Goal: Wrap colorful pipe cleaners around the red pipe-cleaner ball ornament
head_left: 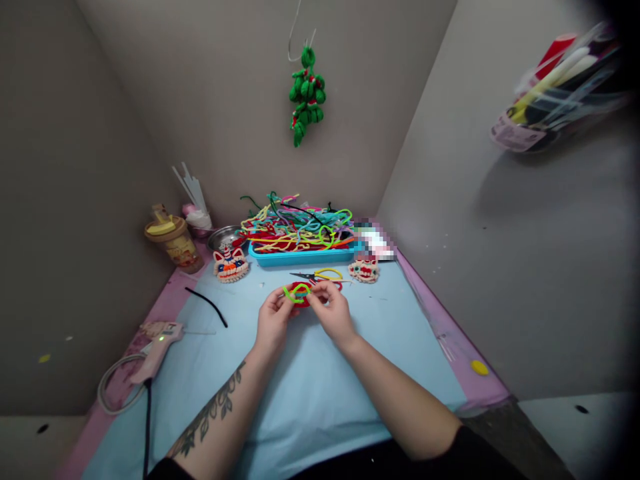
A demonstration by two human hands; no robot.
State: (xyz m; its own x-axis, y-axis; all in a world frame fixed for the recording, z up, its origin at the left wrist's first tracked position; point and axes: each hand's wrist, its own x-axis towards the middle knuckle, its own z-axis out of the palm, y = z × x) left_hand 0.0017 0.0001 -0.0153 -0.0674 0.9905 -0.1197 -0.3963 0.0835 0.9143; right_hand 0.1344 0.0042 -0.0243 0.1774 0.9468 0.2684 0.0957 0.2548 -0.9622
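Note:
Between both hands, just above the blue table cover, is a small red piece [303,303] with a bright green pipe cleaner [300,289] curved over its front. My left hand [276,308] pinches its left side, where the green end sticks out. On the other side, my right hand [330,308] has its thumb and fingers closed on the right edge. Part of the red piece is hidden by the fingers. Right behind the hands lie scissors [327,274] with a yellow handle, blades pointing left.
A blue tray [300,258] heaped with pipe cleaners stands at the back, flanked by two fuzzy animal faces [231,265]. At left are a glue gun [163,347] with its cord, a black pipe cleaner [207,307] and a lidded cup [175,243]. A green ornament [307,97] hangs above.

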